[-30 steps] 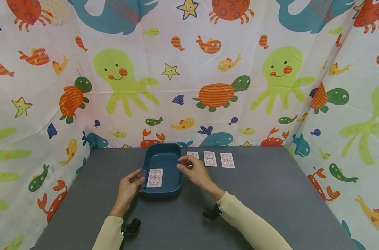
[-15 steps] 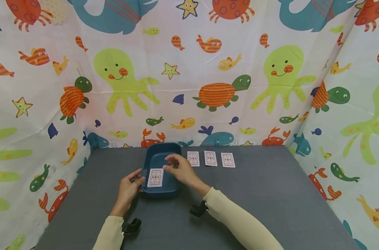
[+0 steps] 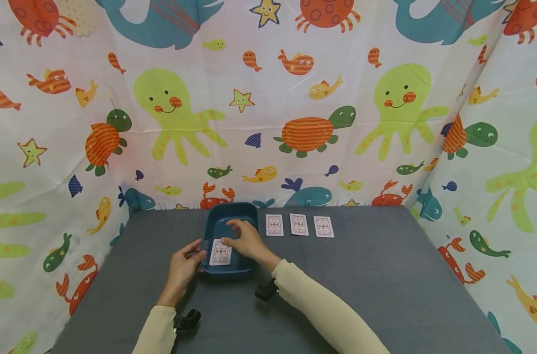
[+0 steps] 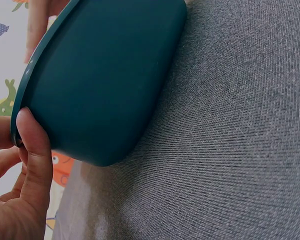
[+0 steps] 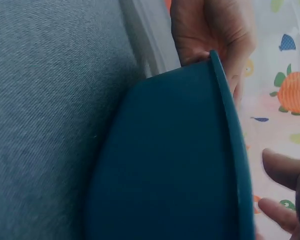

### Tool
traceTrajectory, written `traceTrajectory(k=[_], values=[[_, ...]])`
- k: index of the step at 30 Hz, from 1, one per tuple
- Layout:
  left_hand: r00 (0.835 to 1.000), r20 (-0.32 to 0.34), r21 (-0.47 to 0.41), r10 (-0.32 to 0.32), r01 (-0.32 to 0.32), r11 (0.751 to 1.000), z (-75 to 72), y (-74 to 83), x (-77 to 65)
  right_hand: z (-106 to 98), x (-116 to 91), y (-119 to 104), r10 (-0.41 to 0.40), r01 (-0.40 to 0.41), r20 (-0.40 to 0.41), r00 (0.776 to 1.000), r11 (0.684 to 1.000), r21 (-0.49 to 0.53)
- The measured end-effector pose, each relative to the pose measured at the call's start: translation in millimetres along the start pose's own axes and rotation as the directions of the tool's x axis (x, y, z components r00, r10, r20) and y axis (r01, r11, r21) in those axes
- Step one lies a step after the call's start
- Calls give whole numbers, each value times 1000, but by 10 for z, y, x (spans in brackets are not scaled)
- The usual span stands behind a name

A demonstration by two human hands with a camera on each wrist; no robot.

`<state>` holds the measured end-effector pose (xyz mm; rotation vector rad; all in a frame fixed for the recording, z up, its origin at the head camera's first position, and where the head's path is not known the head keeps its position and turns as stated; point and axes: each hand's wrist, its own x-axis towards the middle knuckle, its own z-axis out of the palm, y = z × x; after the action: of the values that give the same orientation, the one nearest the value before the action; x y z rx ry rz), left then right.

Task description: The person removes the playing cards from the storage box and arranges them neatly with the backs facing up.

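A dark blue tray (image 3: pixel 222 225) stands on the grey table, with a patterned playing card (image 3: pixel 220 254) lying back up at its near left; whether others lie beneath it I cannot tell. My left hand (image 3: pixel 182 269) pinches the tray's left rim, and the left wrist view shows its thumb (image 4: pixel 34 145) against the outer wall. Over the tray hovers my right hand (image 3: pixel 250 242), its thumb tip by the card's upper right corner. In the right wrist view its thumb and finger (image 5: pixel 277 212) are parted, and nothing is visible between them.
To the right of the tray, three playing cards lie back up in a row: a near one (image 3: pixel 274 225), a middle one (image 3: pixel 299 224) and a far one (image 3: pixel 324 226). A sea-animal printed curtain (image 3: pixel 268 162) hangs behind the table (image 3: pixel 361 275).
My right hand has moved left, from the tray's right rim to above the card inside, uncovering the leftmost card of the row. My left hand has stayed on the rim.
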<state>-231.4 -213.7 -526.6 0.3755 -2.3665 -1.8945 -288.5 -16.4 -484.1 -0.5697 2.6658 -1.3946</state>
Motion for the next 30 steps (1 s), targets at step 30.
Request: traceTrajectory(k=[30], values=[[1000, 3, -22, -8, 8, 1000, 17, 31, -9, 285, 239, 133, 213, -196, 72, 974, 962, -192]])
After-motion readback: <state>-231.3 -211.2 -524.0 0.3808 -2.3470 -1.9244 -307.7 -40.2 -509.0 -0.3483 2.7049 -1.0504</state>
